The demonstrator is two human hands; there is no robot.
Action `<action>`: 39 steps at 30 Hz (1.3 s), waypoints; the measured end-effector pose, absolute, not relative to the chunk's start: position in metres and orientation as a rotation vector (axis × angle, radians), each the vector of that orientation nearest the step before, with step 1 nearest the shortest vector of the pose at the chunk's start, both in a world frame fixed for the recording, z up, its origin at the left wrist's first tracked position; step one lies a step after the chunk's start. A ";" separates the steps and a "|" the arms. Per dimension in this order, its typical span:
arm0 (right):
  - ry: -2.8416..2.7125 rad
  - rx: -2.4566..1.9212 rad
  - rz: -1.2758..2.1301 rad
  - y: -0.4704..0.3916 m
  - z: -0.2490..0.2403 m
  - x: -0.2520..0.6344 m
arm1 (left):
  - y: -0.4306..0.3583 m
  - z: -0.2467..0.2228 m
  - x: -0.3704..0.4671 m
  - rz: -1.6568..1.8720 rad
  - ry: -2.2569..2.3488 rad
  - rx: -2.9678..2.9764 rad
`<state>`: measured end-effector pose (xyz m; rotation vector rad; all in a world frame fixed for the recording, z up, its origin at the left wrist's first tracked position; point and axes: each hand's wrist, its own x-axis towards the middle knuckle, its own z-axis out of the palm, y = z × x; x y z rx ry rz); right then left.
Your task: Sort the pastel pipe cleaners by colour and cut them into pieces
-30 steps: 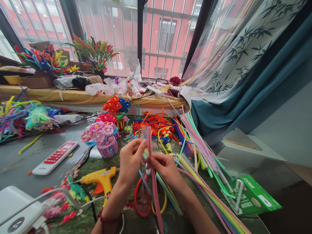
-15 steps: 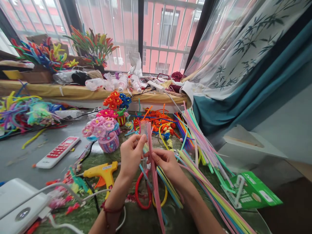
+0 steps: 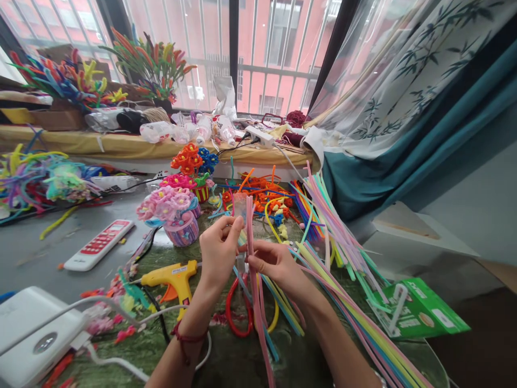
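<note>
Several pink pipe cleaners (image 3: 254, 285) stand upright between my two hands, their lower ends reaching down toward me. My left hand (image 3: 221, 245) pinches them from the left, near the top. From the right, my right hand (image 3: 277, 264) closes its thumb and fingers on the same strands, a little lower. Below lie scissors with a red and a yellow handle loop (image 3: 231, 312), partly covered by the strands. Blue and yellow pipe cleaners (image 3: 288, 307) lie beneath my right hand.
A yellow glue gun (image 3: 173, 279) lies left of my left wrist. Beyond it stand a pot of pink pipe-cleaner flowers (image 3: 181, 229) and a white remote (image 3: 99, 245). A white power bank (image 3: 38, 337) with cables is near left. Bundled pipe cleaners (image 3: 355, 318) and a green packet (image 3: 428, 307) lie right.
One pink strand now hangs apart from the others below my right hand. My hands keep their hold in nearly the same place; the view has shifted slightly.
</note>
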<state>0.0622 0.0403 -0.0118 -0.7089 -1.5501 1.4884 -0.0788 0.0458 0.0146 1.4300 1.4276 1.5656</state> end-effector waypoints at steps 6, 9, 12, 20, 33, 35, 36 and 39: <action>-1.438 -0.704 1.532 0.040 -0.016 0.059 | 0.044 0.014 -0.080 1.543 1.442 1.457; -1.430 -0.722 1.522 0.040 -0.017 0.059 | 0.044 0.014 -0.082 1.543 1.448 1.479; -1.446 -0.722 1.507 0.040 -0.017 0.059 | 0.045 0.014 -0.083 1.516 1.416 1.481; -1.494 -0.676 1.474 0.042 -0.016 0.058 | 0.047 0.011 -0.079 1.363 1.210 1.386; -1.568 -0.748 1.369 0.043 -0.017 0.061 | 0.045 0.010 -0.080 1.282 1.091 1.243; -1.566 -0.741 1.372 0.043 -0.016 0.061 | 0.045 0.011 -0.079 1.279 1.086 1.239; -1.562 -0.737 1.375 0.043 -0.016 0.061 | 0.045 0.011 -0.079 1.279 1.085 1.238; -1.563 -0.715 1.381 0.043 -0.016 0.061 | 0.045 0.011 -0.079 1.284 1.090 1.236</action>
